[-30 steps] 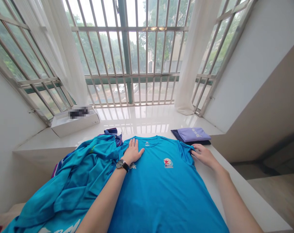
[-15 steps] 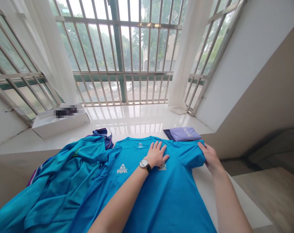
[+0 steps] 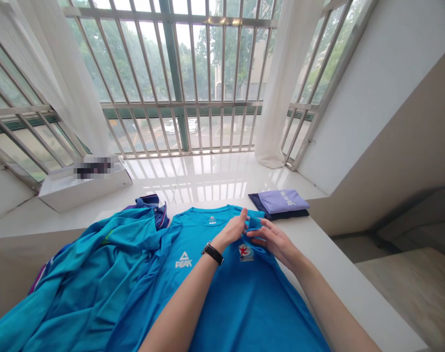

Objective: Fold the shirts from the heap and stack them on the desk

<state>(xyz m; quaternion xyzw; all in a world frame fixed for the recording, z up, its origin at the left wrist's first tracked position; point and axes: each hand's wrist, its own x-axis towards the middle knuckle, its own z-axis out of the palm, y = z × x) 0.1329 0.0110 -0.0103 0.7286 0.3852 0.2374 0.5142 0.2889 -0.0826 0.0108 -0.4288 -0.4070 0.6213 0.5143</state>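
Nearest, below both hands, a blue PEAK T-shirt [image 3: 244,303] is lying front up, its body spreading out unfolded under the forearms. The left hand [image 3: 233,231], with a wristwatch [image 3: 212,253] circling its wrist, is resting over the upper chest, thumb pointing up and fingers partly bent; its fingertips are hiding, so whether it is gripping cloth I cannot tell. Just beside it, the right hand [image 3: 277,243] is reaching in half-open, fingers loosely curling, the tips touching the sleeve [image 3: 255,224]; a firm pinch is not showing clearly. That sleeve is bunching inward between the hands, just above the round star emblem [image 3: 246,253], so this side is apparently only being started. To the left of the left hand, the other sleeve is lying crumpled against the heap, seemingly needing attention, and the body is showing no finished fold.

Further left of the hands, a loose teal garment [image 3: 90,274] is lying rumpled over others, a striped-collar polo [image 3: 160,215] peeking out behind; these are looking undone. Beyond the right hand, a lavender garment [image 3: 281,201] is sitting neatly folded on a navy one [image 3: 256,204], both seemingly finished. Farther off, beyond the left hand, a white box [image 3: 86,193] is standing on the windowsill [image 3: 208,186].
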